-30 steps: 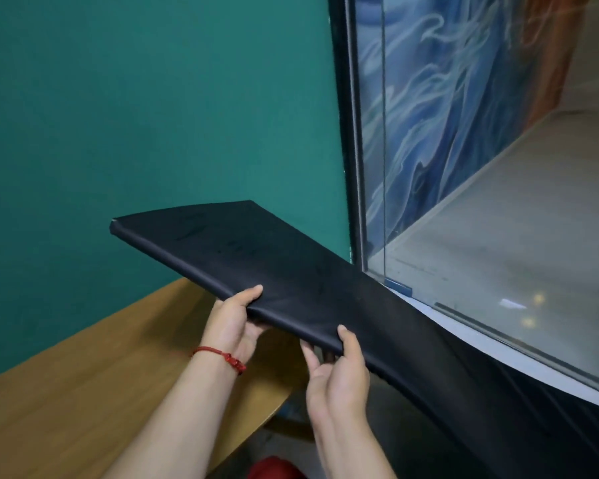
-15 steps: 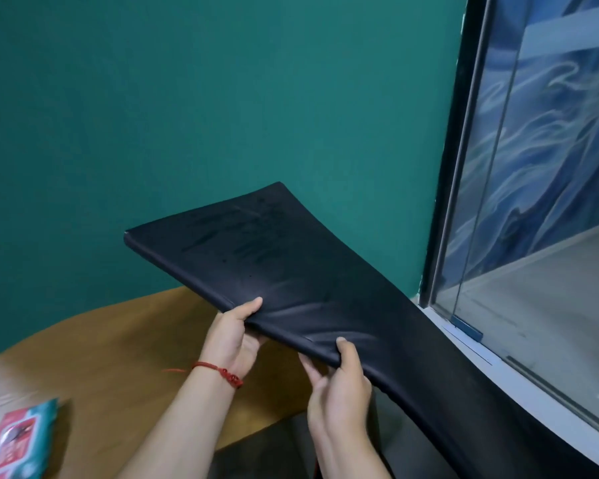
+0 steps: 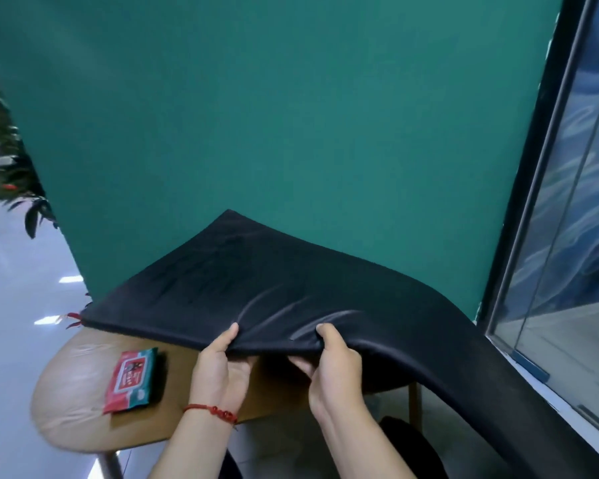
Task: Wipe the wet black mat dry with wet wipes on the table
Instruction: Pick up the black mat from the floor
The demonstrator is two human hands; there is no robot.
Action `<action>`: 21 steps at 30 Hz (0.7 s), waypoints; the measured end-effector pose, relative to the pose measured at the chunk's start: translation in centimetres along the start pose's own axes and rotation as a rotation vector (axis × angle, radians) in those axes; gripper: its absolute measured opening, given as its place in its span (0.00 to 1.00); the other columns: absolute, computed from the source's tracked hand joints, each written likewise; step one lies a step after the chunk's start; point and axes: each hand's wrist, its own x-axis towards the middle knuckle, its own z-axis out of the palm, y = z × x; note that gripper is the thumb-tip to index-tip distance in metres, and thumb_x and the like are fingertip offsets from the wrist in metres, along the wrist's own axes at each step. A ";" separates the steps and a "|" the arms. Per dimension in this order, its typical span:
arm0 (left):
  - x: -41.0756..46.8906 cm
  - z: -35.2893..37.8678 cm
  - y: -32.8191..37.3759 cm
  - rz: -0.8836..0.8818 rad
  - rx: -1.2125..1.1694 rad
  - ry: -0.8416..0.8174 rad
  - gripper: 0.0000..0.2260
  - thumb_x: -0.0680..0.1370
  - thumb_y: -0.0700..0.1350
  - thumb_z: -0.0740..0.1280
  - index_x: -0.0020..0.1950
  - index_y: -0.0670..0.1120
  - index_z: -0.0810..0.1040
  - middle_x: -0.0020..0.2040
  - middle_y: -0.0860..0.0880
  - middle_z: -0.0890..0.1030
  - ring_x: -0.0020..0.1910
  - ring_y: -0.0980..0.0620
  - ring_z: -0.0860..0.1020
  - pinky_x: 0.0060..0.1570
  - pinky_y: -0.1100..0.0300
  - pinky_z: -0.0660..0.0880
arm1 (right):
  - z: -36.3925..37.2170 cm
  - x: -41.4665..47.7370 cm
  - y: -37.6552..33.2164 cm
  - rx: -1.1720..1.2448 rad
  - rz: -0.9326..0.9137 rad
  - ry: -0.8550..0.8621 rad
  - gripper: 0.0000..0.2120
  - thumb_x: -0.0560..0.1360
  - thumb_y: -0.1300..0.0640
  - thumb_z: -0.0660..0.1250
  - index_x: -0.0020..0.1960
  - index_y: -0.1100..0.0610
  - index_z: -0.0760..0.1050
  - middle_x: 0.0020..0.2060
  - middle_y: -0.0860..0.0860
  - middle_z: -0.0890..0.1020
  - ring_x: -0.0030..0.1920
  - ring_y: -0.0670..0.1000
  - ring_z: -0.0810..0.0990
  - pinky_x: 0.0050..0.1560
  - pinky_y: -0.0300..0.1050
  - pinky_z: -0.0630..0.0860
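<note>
From my head camera: my left hand and right hand both pinch the near edge of the black mat, thumbs on top, fingers curled underneath. The mat spreads away from my fingers, raised above the wooden table. A red and green pack of wet wipes lies on the table, left of my left fingers.

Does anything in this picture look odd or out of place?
Only the black mat: the left hand and right hand pinch its near edge and hold it above the table, so it sags and its right end droops off beside the glass wall. The wet wipes pack lies flat on the table.
</note>
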 end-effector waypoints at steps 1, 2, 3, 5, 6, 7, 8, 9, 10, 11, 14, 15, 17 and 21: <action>-0.7 -0.6 0.0 0.011 -0.020 0.024 0.11 0.82 0.33 0.66 0.62 0.43 0.78 0.50 0.43 0.88 0.57 0.40 0.84 0.60 0.44 0.81 | 0.1 0.2 0.3 -0.041 0.028 -0.011 0.09 0.80 0.63 0.71 0.60 0.58 0.80 0.54 0.58 0.86 0.51 0.60 0.86 0.50 0.63 0.86; -1.3 -1.2 -0.1 0.025 -0.037 0.054 0.10 0.82 0.33 0.65 0.61 0.44 0.78 0.49 0.43 0.88 0.57 0.40 0.83 0.60 0.44 0.81 | 0.2 0.5 0.6 -0.088 0.050 -0.023 0.11 0.80 0.63 0.71 0.61 0.58 0.79 0.55 0.58 0.86 0.51 0.60 0.86 0.49 0.62 0.87; -1.7 -1.8 -0.3 0.036 -0.053 0.076 0.10 0.82 0.34 0.65 0.61 0.45 0.78 0.51 0.43 0.88 0.57 0.41 0.83 0.57 0.44 0.82 | 0.2 1.0 0.9 -0.140 0.065 -0.035 0.12 0.80 0.62 0.72 0.62 0.59 0.79 0.55 0.59 0.85 0.51 0.60 0.86 0.47 0.60 0.87; -1.9 -3.2 -0.6 0.043 -0.093 0.123 0.11 0.83 0.34 0.65 0.62 0.45 0.78 0.54 0.42 0.87 0.58 0.41 0.83 0.51 0.46 0.85 | 0.3 2.1 1.5 -0.241 0.090 -0.068 0.12 0.80 0.62 0.71 0.63 0.60 0.78 0.55 0.60 0.85 0.52 0.60 0.86 0.46 0.60 0.87; -1.8 -3.9 -0.9 0.038 -0.107 0.146 0.11 0.83 0.34 0.65 0.63 0.45 0.77 0.54 0.42 0.87 0.59 0.41 0.82 0.49 0.46 0.85 | 0.3 2.7 1.9 -0.285 0.099 -0.078 0.12 0.80 0.61 0.71 0.63 0.61 0.78 0.54 0.60 0.85 0.52 0.60 0.86 0.46 0.61 0.87; -1.7 -4.6 -1.2 0.030 -0.111 0.165 0.11 0.83 0.35 0.65 0.63 0.45 0.78 0.54 0.41 0.87 0.59 0.41 0.82 0.49 0.46 0.85 | 0.2 3.3 2.2 -0.321 0.102 -0.084 0.11 0.80 0.61 0.71 0.62 0.61 0.78 0.53 0.60 0.86 0.52 0.60 0.86 0.48 0.62 0.87; -1.5 -5.2 -1.5 0.026 -0.108 0.180 0.11 0.83 0.35 0.65 0.64 0.45 0.78 0.56 0.40 0.87 0.60 0.41 0.82 0.50 0.45 0.85 | 0.2 3.9 2.6 -0.350 0.104 -0.084 0.10 0.80 0.61 0.71 0.61 0.61 0.79 0.53 0.60 0.86 0.52 0.60 0.86 0.49 0.63 0.86; -1.2 -5.7 -1.7 0.022 -0.102 0.192 0.11 0.83 0.35 0.65 0.64 0.45 0.78 0.58 0.40 0.85 0.61 0.41 0.81 0.52 0.45 0.82 | 0.0 4.5 2.9 -0.370 0.108 -0.083 0.09 0.80 0.61 0.71 0.60 0.61 0.79 0.52 0.60 0.86 0.52 0.60 0.87 0.50 0.64 0.86; -0.9 -6.0 -1.9 0.018 -0.105 0.196 0.11 0.83 0.35 0.66 0.64 0.45 0.78 0.60 0.40 0.84 0.62 0.41 0.81 0.55 0.45 0.80 | 0.0 5.1 3.1 -0.389 0.111 -0.080 0.09 0.80 0.62 0.71 0.59 0.61 0.79 0.52 0.60 0.86 0.51 0.59 0.87 0.49 0.63 0.86; -0.4 -6.5 -2.2 0.012 -0.104 0.199 0.12 0.83 0.35 0.66 0.65 0.45 0.78 0.62 0.40 0.83 0.62 0.41 0.81 0.57 0.45 0.79 | -0.1 5.8 3.2 -0.405 0.114 -0.078 0.09 0.80 0.62 0.70 0.59 0.61 0.79 0.51 0.60 0.86 0.50 0.59 0.87 0.47 0.62 0.87; 1.3 -8.3 -3.0 -0.027 -0.079 0.229 0.13 0.83 0.36 0.67 0.66 0.45 0.77 0.64 0.40 0.82 0.64 0.40 0.81 0.59 0.44 0.79 | -0.1 8.0 3.6 -0.451 0.136 -0.071 0.11 0.80 0.62 0.70 0.61 0.63 0.79 0.52 0.60 0.85 0.49 0.59 0.87 0.39 0.55 0.85; 1.9 -8.9 -3.3 -0.044 -0.066 0.243 0.14 0.82 0.36 0.68 0.68 0.45 0.76 0.65 0.39 0.82 0.65 0.40 0.80 0.59 0.44 0.79 | -0.2 8.8 3.7 -0.463 0.148 -0.071 0.12 0.80 0.61 0.70 0.62 0.63 0.79 0.53 0.61 0.86 0.50 0.60 0.87 0.40 0.55 0.85; 3.1 -9.8 -3.7 -0.070 -0.054 0.277 0.18 0.82 0.37 0.69 0.72 0.46 0.74 0.67 0.39 0.81 0.65 0.39 0.80 0.57 0.42 0.80 | -0.1 10.3 4.1 -0.484 0.169 -0.071 0.13 0.80 0.61 0.69 0.64 0.62 0.79 0.56 0.61 0.86 0.52 0.61 0.87 0.40 0.56 0.85; 5.2 -10.3 -4.3 -0.084 -0.034 0.289 0.18 0.81 0.37 0.70 0.70 0.46 0.75 0.67 0.39 0.80 0.64 0.39 0.80 0.55 0.41 0.81 | -0.1 12.6 4.3 -0.474 0.194 -0.066 0.12 0.80 0.63 0.68 0.63 0.60 0.78 0.57 0.61 0.85 0.54 0.61 0.86 0.40 0.57 0.85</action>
